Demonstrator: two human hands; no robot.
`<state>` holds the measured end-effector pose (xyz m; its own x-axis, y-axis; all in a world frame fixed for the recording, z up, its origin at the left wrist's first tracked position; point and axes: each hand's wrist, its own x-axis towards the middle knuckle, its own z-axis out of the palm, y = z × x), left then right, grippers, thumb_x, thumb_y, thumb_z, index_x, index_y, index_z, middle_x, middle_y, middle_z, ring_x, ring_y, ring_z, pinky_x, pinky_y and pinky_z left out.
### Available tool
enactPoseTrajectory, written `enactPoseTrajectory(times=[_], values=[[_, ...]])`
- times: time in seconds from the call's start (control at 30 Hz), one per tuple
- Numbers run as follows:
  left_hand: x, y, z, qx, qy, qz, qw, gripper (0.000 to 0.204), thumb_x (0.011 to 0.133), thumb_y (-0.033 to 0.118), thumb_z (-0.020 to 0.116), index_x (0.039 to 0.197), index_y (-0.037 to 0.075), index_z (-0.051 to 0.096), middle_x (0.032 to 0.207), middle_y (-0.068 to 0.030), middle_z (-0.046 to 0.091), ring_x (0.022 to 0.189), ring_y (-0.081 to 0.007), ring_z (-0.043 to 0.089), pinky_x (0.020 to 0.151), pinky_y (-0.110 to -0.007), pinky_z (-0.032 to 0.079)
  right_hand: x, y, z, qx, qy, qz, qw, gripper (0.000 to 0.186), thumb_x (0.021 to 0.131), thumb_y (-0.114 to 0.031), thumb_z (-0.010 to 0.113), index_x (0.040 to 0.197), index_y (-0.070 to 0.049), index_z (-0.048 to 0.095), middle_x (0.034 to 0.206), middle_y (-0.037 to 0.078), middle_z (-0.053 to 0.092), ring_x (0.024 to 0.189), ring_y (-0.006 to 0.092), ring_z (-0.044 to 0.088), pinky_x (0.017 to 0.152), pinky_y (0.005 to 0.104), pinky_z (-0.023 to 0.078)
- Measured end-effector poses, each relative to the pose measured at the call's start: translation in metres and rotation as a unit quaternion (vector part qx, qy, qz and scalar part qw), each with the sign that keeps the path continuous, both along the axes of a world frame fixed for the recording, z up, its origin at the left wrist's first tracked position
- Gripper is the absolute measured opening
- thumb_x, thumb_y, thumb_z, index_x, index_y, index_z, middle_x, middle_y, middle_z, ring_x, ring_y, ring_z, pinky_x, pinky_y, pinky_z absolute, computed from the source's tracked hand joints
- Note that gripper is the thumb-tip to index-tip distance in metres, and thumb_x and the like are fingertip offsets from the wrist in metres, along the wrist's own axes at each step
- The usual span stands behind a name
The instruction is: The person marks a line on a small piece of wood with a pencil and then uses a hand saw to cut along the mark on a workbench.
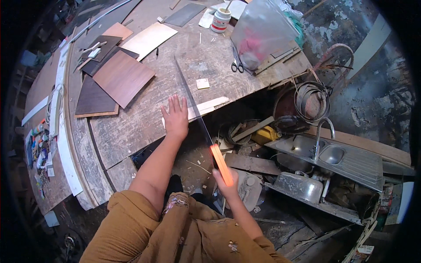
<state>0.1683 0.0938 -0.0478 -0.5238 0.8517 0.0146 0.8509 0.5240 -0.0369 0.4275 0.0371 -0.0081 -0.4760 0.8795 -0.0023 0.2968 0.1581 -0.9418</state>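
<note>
My right hand (226,183) is closed round the orange handle of a hand saw (221,165). Its long, dark, tapering blade runs up and to the left, crossing a thin pale wooden strip (211,105) at the front edge of the workbench (127,133). Just left of the blade, my left hand (176,122) lies flat with its fingers stretched out, pressing on the strip's left part and hiding some of it. The blade is slightly blurred; whether it has cut into the strip I cannot tell. A small pale square piece (202,83) lies beyond the strip.
Several veneer boards (124,78) overlap at the left of the bench. Farther back are black scissors (237,65), a white tub (220,20) and a clear plastic bag (258,33). Below right stand a steel sink (351,158), a yellow container (265,135) and scrap wood.
</note>
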Motion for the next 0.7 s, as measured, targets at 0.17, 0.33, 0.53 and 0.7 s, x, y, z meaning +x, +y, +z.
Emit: enactPoseTrajectory(times=[0.17,0.33,0.53,0.7], values=[[-0.001,-0.003,-0.001,-0.019,0.01,-0.01,1.0,0.06,0.089,0.013,0.045,0.145,0.01,0.025,0.151,-0.0201,0.019,0.14,-0.0354,0.02,0.107,-0.062,0.019,0.038,-0.029,0.021,0.03,-0.057,0.023,0.998,0.016,0.081,-0.01,0.065,0.07,0.0,0.058,0.057,0.008,0.053,0.049,0.0173,0.051,0.049,0.0314,0.042],[0.001,0.004,-0.007,0.008,0.007,-0.008,1.0,0.067,0.084,0.012,0.053,0.145,0.01,0.025,0.152,-0.0189,0.019,0.14,-0.0338,0.02,0.107,-0.062,0.019,-0.032,0.02,-0.002,0.005,0.019,0.007,1.0,0.021,0.081,-0.011,0.066,0.068,-0.001,0.053,0.056,0.008,0.049,0.048,0.0203,0.049,0.048,0.0346,0.039],[0.0,-0.002,0.001,-0.016,0.01,0.003,1.0,0.059,0.089,0.015,0.045,0.145,0.01,0.026,0.151,-0.0181,0.022,0.14,-0.0336,0.021,0.106,-0.063,0.019,-0.014,0.006,-0.004,0.005,0.014,-0.003,1.0,0.02,0.08,-0.011,0.067,0.069,-0.001,0.054,0.058,0.008,0.052,0.049,0.0232,0.05,0.049,0.0345,0.04],[0.002,-0.005,-0.001,-0.024,0.014,-0.006,1.0,0.058,0.089,0.016,0.046,0.144,0.01,0.028,0.15,-0.0186,0.023,0.139,-0.0351,0.022,0.105,-0.064,0.02,0.03,-0.027,0.015,0.016,-0.013,0.001,1.0,0.016,0.08,-0.011,0.068,0.073,-0.001,0.058,0.058,0.008,0.054,0.048,0.0219,0.05,0.048,0.0345,0.041]])
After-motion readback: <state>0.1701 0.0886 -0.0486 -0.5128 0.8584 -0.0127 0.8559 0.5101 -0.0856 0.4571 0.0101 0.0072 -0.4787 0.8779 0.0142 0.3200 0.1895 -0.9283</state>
